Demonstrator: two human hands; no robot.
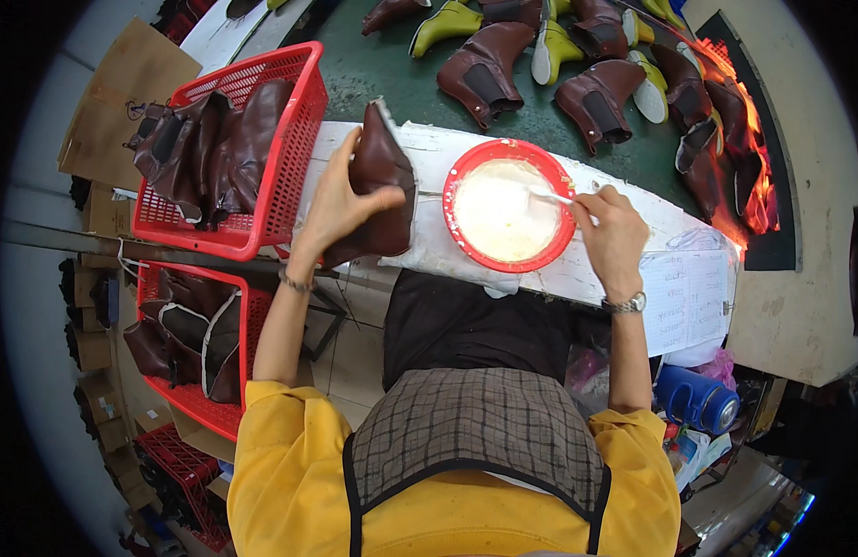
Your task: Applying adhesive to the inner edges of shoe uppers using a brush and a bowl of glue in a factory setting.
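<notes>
The left hand (343, 206) has hold of a brown boot upper (380, 172), thumb across the leather, fingers up its left side! The upper sits at the near edge of the white bench (429, 146), left of a red bowl (457, 223). Its long axis runs mostly away from the person: narrow, pale-edged end pointing out toward the green surface (373, 70), broad end back toward the lap. The palm covers part of its left side, and what lies underneath can't be seen.

Over to the right hand (612, 227), fingers closed on a white-handled tool (551, 196), slanting leftward into the bowl. Its working end is lost in the pale paste (503, 223), too hard to make out!

Left of the bench, two red baskets, the upper one (303, 121) and the lower one (246, 325), carry more brown uppers, heaped and overlapping. Beyond, brown boots (489, 70) lie among yellow-green shoe forms (559, 45), several cut off by the top edge. At far right, an orange glow (758, 176) blurs the last boots.
</notes>
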